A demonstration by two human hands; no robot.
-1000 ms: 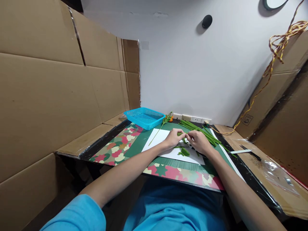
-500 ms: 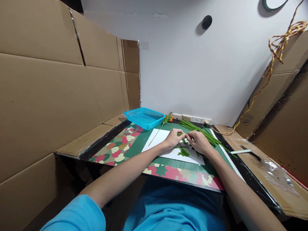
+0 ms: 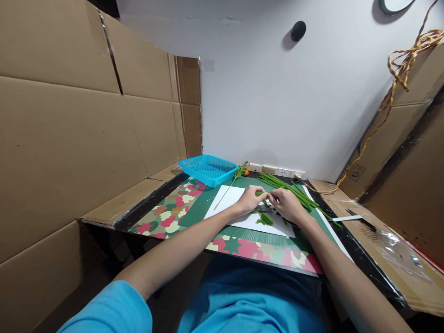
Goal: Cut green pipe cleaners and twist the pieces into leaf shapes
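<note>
Surface (image 3: pixel 196 208) fitted between cardboard panels; its near edge carries a camouflage print. White paper (image 3: pixel 233 196) lies on it, with a small pile of short green pieces (image 3: pixel 265 219) just in front of the hands. Left hand (image 3: pixel 255 196): thumb and fingertip pinch a green strand (image 3: pixel 259 193) above the paper. Right hand (image 3: pixel 279 199): fingers curled inward, tips beside the left's; whether they grip the strand cannot be told. Beyond: loose bundle of long green stems (image 3: pixel 289 189), then blue basket (image 3: pixel 210 180), orange flower (image 3: pixel 246 171), sockets (image 3: pixel 269 170), pale wall (image 3: pixel 260 101).
</note>
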